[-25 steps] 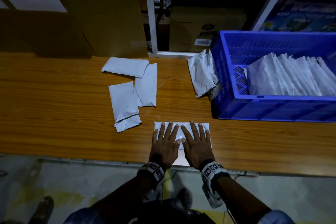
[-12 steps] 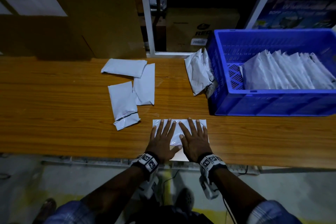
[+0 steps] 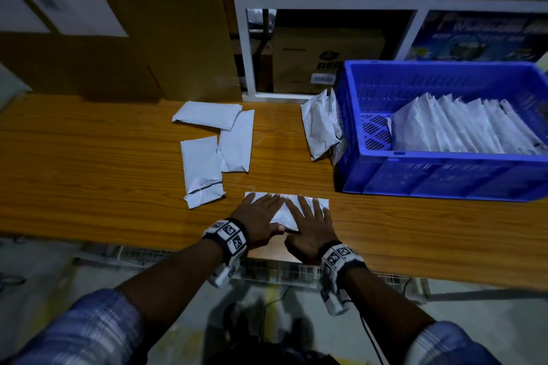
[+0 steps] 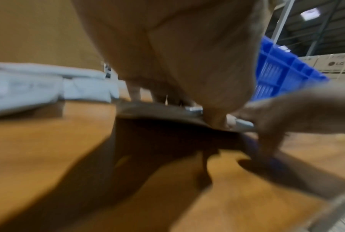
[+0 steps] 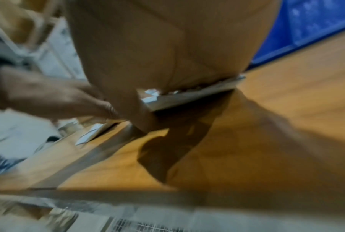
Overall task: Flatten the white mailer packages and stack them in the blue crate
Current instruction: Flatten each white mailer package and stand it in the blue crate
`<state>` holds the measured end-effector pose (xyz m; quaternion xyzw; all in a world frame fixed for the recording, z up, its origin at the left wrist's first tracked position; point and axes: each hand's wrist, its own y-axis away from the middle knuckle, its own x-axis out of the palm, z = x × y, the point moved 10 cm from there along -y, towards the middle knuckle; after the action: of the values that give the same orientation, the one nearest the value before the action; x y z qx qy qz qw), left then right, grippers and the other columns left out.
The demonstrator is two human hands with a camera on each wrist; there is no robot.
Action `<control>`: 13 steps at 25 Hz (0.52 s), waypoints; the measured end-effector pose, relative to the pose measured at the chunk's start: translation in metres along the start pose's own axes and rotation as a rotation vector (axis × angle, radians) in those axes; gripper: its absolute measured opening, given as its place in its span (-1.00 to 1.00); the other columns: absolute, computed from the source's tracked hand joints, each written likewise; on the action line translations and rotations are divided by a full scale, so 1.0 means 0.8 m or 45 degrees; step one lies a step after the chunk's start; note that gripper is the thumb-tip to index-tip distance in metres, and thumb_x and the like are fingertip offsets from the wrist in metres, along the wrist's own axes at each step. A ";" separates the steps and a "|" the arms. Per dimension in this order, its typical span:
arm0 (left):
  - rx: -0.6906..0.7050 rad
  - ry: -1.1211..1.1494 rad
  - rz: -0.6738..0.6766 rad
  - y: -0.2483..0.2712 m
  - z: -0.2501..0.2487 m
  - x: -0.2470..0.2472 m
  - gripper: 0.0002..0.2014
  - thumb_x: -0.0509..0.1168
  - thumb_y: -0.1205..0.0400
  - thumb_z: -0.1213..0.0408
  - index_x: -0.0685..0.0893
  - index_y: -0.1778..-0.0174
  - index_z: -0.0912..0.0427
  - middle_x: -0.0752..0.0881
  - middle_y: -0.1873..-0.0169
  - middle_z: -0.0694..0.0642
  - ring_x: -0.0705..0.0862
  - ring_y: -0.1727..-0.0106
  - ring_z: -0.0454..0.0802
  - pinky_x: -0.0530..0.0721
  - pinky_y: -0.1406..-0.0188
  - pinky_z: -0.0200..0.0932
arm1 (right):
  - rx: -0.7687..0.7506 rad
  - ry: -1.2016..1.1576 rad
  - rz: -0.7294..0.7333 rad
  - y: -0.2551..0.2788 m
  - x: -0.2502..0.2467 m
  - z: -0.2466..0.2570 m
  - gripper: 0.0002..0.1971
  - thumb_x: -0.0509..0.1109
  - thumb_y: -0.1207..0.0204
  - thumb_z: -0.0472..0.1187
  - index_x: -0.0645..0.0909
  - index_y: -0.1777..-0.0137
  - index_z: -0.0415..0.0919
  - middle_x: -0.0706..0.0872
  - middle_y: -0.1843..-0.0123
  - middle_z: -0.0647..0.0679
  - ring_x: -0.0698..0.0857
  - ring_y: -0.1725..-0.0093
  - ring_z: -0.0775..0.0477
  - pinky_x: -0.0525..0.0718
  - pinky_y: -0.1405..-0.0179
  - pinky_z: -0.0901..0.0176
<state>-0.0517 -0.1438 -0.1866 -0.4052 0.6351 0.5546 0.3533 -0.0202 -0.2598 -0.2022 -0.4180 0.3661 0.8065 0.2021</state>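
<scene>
Under two hands (image 3: 284, 222), one mailer (image 3: 281, 215)

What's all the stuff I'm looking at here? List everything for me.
mailer under the hands: one, white, near table edge.
loose mailers: three, white, overlapping at table middle.
crumpled mailer: one, white, leaning on the crate's left wall.
stacked mailers: several, white, inside the crate.
blue crate: one, on the table's right.
table: one, wooden.
cardboard boxes: brown, behind.
shelf frame: white.
left hand, right hand: flat on the mailer.

head view: dim, edges warped | wrist views: brighter, motion-blurred, soft shadows
</scene>
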 end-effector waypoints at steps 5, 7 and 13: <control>0.004 0.110 -0.009 -0.002 0.006 -0.019 -0.17 0.05 -0.70 -0.33 -0.04 -0.79 0.04 0.06 -0.77 0.04 0.02 -0.77 0.05 -0.08 -0.72 0.23 | -0.039 0.219 -0.049 -0.009 -0.033 0.008 -0.16 0.26 -0.65 0.01 -0.26 -0.72 0.18 -0.19 -0.77 -0.01 -0.19 -0.73 -0.23 -0.24 -0.65 -0.28; -0.028 0.177 -0.067 -0.002 0.010 -0.025 -0.15 0.20 -0.69 -0.24 -0.04 -0.79 0.01 0.08 -0.76 0.03 0.05 -0.77 0.08 -0.01 -0.71 0.24 | -0.034 0.241 -0.024 -0.013 -0.049 0.015 -0.14 0.31 -0.64 0.00 -0.25 -0.72 0.17 -0.18 -0.77 -0.03 -0.17 -0.73 -0.25 -0.19 -0.66 -0.28; -0.144 0.302 -0.337 0.002 0.035 -0.087 -0.19 0.31 -0.65 0.31 0.03 -0.77 0.02 0.15 -0.75 0.01 0.11 -0.75 0.03 0.04 -0.71 0.16 | -0.059 0.382 -0.161 -0.018 -0.126 0.064 -0.27 0.09 -0.71 -0.28 -0.21 -0.73 0.14 -0.14 -0.77 -0.09 -0.11 -0.73 -0.27 -0.06 -0.66 -0.28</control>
<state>-0.0237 -0.1075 -0.1275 -0.5670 0.5813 0.4863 0.3227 0.0191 -0.2141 -0.1061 -0.5605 0.3466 0.7288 0.1857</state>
